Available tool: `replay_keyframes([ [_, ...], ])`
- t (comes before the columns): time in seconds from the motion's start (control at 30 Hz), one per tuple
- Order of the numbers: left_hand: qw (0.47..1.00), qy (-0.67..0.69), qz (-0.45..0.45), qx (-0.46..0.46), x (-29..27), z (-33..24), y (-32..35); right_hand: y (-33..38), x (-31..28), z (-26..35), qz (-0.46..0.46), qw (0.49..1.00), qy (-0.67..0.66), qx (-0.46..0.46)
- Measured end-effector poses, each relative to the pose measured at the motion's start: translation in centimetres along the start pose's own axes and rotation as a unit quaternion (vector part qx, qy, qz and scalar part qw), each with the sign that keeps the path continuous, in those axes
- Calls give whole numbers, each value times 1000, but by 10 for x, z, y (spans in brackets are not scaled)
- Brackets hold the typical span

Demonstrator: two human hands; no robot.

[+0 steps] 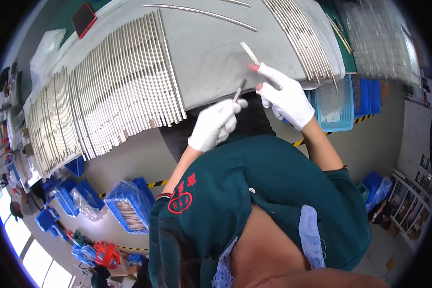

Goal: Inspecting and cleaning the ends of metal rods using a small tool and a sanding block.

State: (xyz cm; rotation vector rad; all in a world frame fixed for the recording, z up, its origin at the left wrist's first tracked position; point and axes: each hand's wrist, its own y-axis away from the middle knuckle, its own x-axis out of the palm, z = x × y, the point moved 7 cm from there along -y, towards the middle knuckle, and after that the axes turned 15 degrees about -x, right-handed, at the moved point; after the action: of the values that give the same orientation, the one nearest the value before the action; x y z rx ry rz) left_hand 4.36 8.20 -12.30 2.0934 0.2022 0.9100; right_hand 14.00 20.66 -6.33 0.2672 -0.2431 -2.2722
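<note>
From where I stand, the left hand (215, 124), in a soft white knit glove, is closed around a short metal piece (238, 91), slim and straight, with a dark upper end, just in front of the worker at the table's near edge. The right hand (287, 100) is gloved too (thumb and forefinger poke out bare), those two parted, the others curled; a pale strip (250, 53) juts past the forefinger, and I cannot tell whether it is gripped.

Reading a clock round the hands, a broad row of rods (125, 79), smooth, silvery and packed side by side, fans out towards 9 and 10. A second bundle (300, 38) lies at 1, and a long, thin loose rod (206, 11) at 11.

The table wears a dull grey cover (211, 57), faintly marked. A red-edged phone (84, 20) sits at 10, glossy clear trays (381, 41) at 2. Below, a light-blue bin (335, 126) stands between 3 and 4; towards 7, on the grey floor (144, 165), is a plastic-wrapped blue crate (146, 192).
</note>
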Motion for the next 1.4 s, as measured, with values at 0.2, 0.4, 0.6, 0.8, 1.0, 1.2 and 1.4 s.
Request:
replay_keyframes([
  [0.2,987,-155,-41,-27,21,-28,43,9,10,38,66,997,-14,21],
  [0.4,643,-440,-400,482,13,-89,114,-1,-23,77,-88,985,-36,-144],
  [0.6,466,-629,-468,409,-19,-85,104,-13,-65,66,-253,928,-59,-267],
  [0.8,419,-686,-469,365,-12,-74,82,-59,-28,40,-174,956,-30,-234],
  [1.0,419,-650,-429,466,-8,-70,91,-75,-18,35,-119,973,37,-196],
  [1.2,499,-409,-265,716,15,-92,160,-57,6,45,-39,976,84,-196],
  [1.4,673,-282,-363,579,-5,-158,120,-44,11,54,-22,978,110,-177],
])
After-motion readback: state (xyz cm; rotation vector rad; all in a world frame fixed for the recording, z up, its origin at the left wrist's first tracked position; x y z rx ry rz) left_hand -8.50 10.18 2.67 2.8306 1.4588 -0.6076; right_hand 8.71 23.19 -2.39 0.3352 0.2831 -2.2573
